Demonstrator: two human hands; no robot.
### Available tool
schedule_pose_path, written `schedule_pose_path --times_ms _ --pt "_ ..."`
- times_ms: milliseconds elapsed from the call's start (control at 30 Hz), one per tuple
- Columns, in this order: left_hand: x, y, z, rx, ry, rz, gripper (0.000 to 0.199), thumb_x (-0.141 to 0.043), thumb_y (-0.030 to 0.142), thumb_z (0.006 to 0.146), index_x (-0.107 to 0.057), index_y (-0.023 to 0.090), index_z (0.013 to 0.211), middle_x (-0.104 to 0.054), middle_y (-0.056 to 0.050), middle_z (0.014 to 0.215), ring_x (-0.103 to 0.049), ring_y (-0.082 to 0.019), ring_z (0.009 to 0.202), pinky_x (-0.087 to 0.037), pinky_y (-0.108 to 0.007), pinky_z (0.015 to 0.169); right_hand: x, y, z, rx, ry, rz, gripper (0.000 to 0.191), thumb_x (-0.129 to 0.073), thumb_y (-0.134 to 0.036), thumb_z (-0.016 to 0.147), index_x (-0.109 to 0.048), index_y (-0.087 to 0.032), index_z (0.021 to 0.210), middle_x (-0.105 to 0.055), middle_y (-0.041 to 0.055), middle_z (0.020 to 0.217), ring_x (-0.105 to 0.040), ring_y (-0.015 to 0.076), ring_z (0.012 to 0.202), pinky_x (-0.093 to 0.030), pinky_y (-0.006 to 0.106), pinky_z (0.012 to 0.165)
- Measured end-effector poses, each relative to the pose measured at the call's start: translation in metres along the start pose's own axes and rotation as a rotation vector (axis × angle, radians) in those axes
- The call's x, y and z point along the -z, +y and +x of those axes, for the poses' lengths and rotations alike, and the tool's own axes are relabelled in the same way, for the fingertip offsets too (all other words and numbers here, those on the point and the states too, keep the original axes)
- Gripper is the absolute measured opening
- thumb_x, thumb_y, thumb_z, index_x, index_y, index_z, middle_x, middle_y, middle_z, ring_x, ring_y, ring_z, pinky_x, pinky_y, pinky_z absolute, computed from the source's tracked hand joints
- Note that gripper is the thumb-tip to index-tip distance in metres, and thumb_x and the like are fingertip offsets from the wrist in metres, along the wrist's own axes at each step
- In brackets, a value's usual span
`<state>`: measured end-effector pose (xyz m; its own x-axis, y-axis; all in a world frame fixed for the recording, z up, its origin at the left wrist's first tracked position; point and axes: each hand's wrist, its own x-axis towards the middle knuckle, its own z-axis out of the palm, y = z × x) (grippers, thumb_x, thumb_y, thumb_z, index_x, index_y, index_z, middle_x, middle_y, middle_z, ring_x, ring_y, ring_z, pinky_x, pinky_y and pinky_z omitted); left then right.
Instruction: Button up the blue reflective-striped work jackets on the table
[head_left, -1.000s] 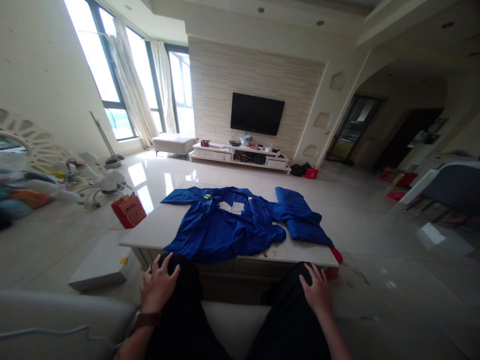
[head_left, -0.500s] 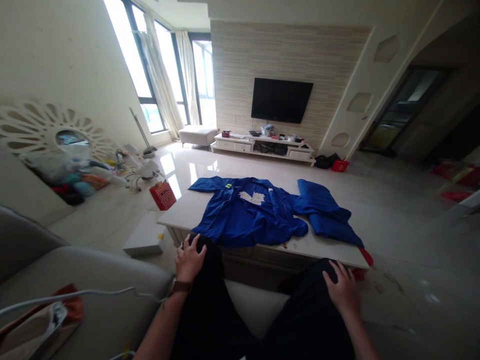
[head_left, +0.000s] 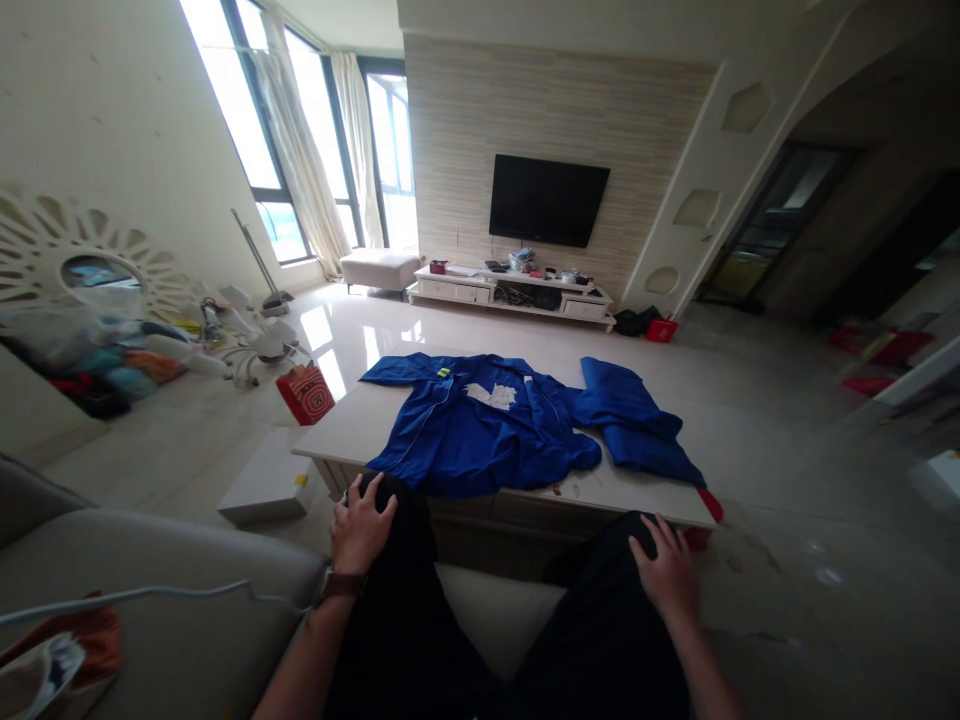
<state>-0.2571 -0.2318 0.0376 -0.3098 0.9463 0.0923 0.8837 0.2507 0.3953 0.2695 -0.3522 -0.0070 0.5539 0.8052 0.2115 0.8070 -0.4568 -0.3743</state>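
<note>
My left hand (head_left: 361, 530) rests on my left knee with its fingers spread, holding nothing. On my right knee lies my right hand (head_left: 667, 568), also open, its fingers apart. In front of my knees a blue jacket (head_left: 457, 430) is spread open on a low white table (head_left: 337, 430), one sleeve stretched to the left. A pale patch or label shows inside it. Folded blue cloth (head_left: 637, 415) lies at the table's right end, against the jacket. Neither hand touches the cloth.
A red patterned bag (head_left: 305, 393) and a white box (head_left: 266, 485) stand left of the table. Beside me on the sofa (head_left: 172, 560) are a pale cable and an orange-brown bag (head_left: 86, 650). A television (head_left: 549, 200) hangs above a white cabinet (head_left: 517, 290).
The whole view has shifted a little, so the room, table and hands appear further left. Both hands stay on my knees, and the blue clothes lie as before.
</note>
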Motion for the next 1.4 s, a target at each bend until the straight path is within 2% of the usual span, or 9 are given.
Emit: schedule_pose_path --times_ms 167,633,900,1400 --pt "0.002 0.0007 0.0006 -0.001 -0.006 0.001 0.058 -0.041 0.055 0.099 -0.05 0.033 0.152 -0.035 -0.007 0.165 -0.046 -0.042 0.135 -0.046 -0.057 0.105 -0.0025 0.0018 0.0004 0.009 0.006 -0.004 0.068 -0.035 -0.062 0.091 -0.057 -0.027 0.146 -0.04 0.001 0.164 -0.028 0.0363 0.152 -0.033 0.057 0.12" --pt "-0.0045 -0.0023 0.0032 -0.016 0.015 0.006 0.057 -0.043 0.054 0.098 -0.052 0.032 0.151 -0.036 -0.008 0.164 -0.046 -0.042 0.134 -0.046 -0.056 0.105 -0.0027 0.0022 0.0012 0.005 -0.004 -0.014 0.065 -0.035 -0.061 0.093 -0.056 -0.03 0.146 -0.039 0.0013 0.165 -0.028 0.0359 0.152 -0.037 0.06 0.116" --pt "-0.0013 -0.0012 0.002 -0.007 0.007 0.007 0.057 -0.043 0.053 0.098 -0.052 0.033 0.15 -0.036 -0.008 0.165 -0.046 -0.042 0.135 -0.047 -0.057 0.105 -0.0003 -0.0003 0.0002 -0.011 -0.021 -0.018 0.065 -0.034 -0.061 0.093 -0.055 -0.03 0.147 -0.037 0.0011 0.166 -0.026 0.0365 0.154 -0.037 0.062 0.115" --pt "0.002 0.0006 0.0002 -0.011 -0.002 -0.012 0.057 -0.042 0.053 0.099 -0.052 0.031 0.151 -0.035 -0.009 0.164 -0.045 -0.043 0.135 -0.046 -0.058 0.104 0.001 -0.0018 0.0003 -0.006 -0.018 -0.005 0.066 -0.035 -0.06 0.093 -0.055 -0.028 0.147 -0.039 0.0031 0.165 -0.026 0.0371 0.153 -0.034 0.06 0.118"
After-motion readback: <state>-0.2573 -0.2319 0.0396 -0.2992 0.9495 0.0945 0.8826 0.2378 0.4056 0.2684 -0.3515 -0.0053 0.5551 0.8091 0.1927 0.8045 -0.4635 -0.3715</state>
